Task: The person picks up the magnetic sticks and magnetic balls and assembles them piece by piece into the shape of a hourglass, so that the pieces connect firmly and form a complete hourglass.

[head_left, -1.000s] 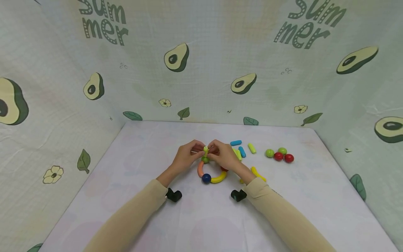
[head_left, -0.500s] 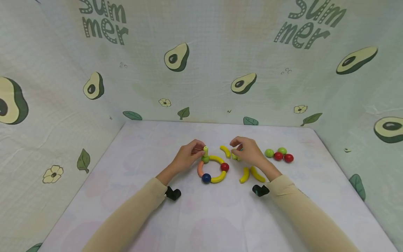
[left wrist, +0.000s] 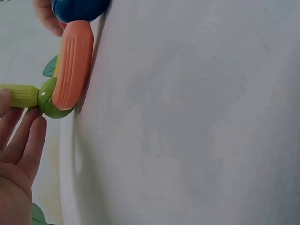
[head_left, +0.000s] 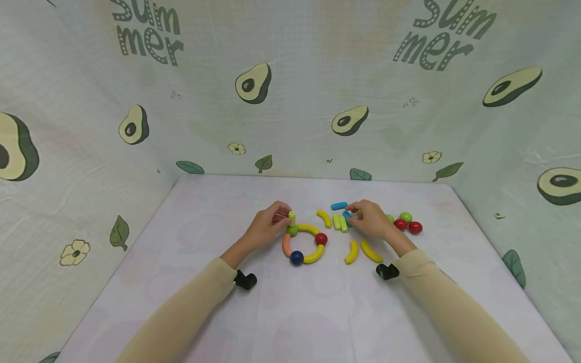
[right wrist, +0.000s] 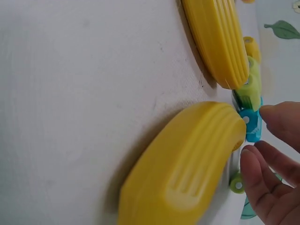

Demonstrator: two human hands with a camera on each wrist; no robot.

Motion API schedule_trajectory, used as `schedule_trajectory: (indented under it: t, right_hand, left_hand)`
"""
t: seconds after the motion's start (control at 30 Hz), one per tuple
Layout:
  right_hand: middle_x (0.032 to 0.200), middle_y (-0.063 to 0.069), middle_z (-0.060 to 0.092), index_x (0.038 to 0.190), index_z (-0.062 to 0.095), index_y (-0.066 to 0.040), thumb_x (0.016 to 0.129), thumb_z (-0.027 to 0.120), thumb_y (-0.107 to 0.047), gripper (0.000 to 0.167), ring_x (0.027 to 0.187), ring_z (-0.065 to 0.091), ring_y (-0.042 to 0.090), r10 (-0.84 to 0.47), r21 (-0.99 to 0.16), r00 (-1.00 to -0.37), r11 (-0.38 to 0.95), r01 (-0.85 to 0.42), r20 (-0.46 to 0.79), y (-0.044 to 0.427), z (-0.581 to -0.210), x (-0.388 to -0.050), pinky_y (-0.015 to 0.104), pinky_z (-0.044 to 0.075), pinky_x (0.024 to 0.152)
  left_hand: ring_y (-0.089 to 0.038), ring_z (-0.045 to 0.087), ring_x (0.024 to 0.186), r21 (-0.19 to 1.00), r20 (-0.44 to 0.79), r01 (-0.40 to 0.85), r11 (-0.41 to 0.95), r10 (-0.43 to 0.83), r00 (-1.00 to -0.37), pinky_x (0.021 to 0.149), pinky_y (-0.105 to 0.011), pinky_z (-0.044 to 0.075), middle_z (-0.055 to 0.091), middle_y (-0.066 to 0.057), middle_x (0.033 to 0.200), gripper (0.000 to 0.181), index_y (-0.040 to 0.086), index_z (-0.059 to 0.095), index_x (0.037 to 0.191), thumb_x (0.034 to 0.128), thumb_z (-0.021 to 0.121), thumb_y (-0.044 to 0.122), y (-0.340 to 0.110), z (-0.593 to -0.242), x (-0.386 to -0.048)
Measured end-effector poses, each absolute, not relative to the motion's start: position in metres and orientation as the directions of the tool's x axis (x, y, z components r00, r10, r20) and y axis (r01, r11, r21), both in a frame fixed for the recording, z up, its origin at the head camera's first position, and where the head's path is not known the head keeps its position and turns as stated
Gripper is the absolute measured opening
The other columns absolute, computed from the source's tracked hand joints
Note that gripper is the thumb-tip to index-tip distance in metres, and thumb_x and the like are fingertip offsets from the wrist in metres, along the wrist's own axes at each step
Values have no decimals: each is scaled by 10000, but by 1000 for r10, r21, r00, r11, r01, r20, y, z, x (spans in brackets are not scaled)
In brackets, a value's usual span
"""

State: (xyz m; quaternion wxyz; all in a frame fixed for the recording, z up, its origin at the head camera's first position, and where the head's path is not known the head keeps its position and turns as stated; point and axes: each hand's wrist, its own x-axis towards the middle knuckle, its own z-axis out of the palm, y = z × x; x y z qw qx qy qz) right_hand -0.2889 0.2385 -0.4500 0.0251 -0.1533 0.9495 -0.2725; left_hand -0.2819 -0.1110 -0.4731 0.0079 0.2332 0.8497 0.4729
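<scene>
My left hand point(head_left: 268, 224) pinches a light-green rod point(head_left: 292, 217) standing upright on a green ball point(head_left: 292, 231). That ball belongs to a ring on the table, with a salmon curved piece point(left wrist: 75, 61), a dark blue ball point(head_left: 297, 258), yellow curved pieces point(head_left: 314, 255) and a red ball point(head_left: 321, 239). To the right, my right hand point(head_left: 373, 220) hovers at a short blue rod point(head_left: 347, 217). In the right wrist view, its thumb and fingers are parted, with the blue rod point(right wrist: 251, 123) seen beyond the gap; contact is unclear.
Two light-green rods point(head_left: 337, 222), a second blue rod point(head_left: 339, 205) and a loose yellow curved piece point(head_left: 324, 218) lie right of the ring. Nearer are two more yellow curved pieces point(head_left: 371, 251). Red balls point(head_left: 415, 227) and green balls point(head_left: 406, 217) sit beyond my right hand.
My right hand has left the upright rod and moved right, past the light-green rods to the blue rod. My left hand keeps its hold; the ring has shifted very slightly left in view.
</scene>
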Motion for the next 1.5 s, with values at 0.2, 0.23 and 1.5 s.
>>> schedule_trajectory:
  t: [0.2, 0.23, 1.5]
  right_hand:
    - [1240, 228, 673, 1405, 647, 13, 1004, 702, -102, 421, 819, 556, 230, -347, -509, -938, 811, -290, -18, 241, -455, -293, 327, 519, 746]
    - [1234, 225, 676, 1407, 644, 16, 1002, 703, -99, 426, 806, 555, 224, -354, -507, -935, 810, -296, -20, 242, -456, -294, 320, 515, 736]
    - [1186, 176, 711, 1360, 603, -50, 990, 707, 9, 389, 1024, 704, 321, -454, -601, -885, 681, -419, 103, 236, -432, -268, 490, 620, 919]
  left_hand:
    - [-168, 727, 1101, 823, 199, 384, 418, 422, -885, 967, -286, 590, 704, -33, 1229, 236, 168, 597, 1268, 1050, 689, 158, -115, -474, -281]
    - [-170, 728, 1102, 825, 199, 384, 414, 423, -884, 966, -286, 591, 705, -35, 1230, 236, 165, 597, 1267, 1050, 689, 155, -115, -474, -281]
    - [-184, 729, 1120, 830, 188, 368, 419, 411, -892, 968, -312, 596, 706, -42, 1248, 229, 183, 595, 1272, 1059, 679, 169, -120, -470, -276]
